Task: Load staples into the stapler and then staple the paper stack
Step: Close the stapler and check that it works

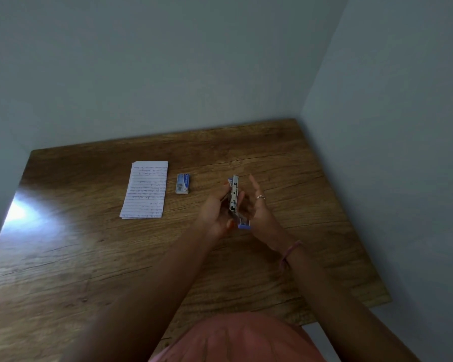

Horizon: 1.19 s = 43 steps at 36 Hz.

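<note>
The left hand (pixel 215 210) has its fingers wrapped around the stapler (pixel 234 195), holding it up above the table (pixel 89 257). The right hand (pixel 258 205) is beside it with fingers straight and open. The paper (pixel 145 189) and staple box (pixel 182 183) lie apart on the table.

Wooden table (pixel 89 257) set into a corner, touching pale grey-blue walls (pixel 168 61) behind and right of it. Bright glare on table's left side (pixel 19 212).

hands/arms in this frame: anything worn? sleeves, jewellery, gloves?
No gloves, and both forearms are bare, with no sleeves. The right hand wears a silver ring on one finger, and a thin pink band circles the right wrist. The left hand shows nothing worn.
</note>
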### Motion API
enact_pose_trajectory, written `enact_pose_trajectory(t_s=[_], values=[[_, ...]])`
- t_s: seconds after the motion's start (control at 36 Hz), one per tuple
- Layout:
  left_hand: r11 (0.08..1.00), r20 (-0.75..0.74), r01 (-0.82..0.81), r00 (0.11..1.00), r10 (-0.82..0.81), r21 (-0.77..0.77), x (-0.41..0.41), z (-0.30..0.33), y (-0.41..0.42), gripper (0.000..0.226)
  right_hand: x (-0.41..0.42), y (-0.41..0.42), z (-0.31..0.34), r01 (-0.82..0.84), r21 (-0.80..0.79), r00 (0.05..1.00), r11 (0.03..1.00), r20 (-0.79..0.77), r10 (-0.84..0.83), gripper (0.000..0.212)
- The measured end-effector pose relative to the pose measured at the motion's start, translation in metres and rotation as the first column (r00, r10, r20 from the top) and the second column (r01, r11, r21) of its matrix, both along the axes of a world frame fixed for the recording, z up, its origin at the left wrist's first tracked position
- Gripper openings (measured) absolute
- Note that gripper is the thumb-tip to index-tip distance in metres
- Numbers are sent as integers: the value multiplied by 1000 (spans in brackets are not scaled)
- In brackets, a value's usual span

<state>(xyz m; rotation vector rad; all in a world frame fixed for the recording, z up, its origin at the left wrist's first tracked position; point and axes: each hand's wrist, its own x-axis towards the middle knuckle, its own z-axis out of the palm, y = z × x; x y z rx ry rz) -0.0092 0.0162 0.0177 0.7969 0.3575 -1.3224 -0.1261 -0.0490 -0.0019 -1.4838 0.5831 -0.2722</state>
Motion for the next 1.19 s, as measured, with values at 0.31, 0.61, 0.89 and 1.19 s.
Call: enact_pose_trajectory(t_s=[0.31,0.61,0.89,1.19], values=[[1000,82,18,996,-16,-22,-5,3,3,23,0,0,-1,16,119,997,993,71,-25,67],[989,143,147,979,-143,-20,-3,2,19,28,14,0,1,144,244,987,959,37,-158,58],[984,288,169,941,-175,48,2,5,32,12,20,9,8,34,712,968,701,150,-200,50],[980,596,142,778,-198,141,24,0,59,16,41,36,8,10,777,951,629,187,-247,43]])
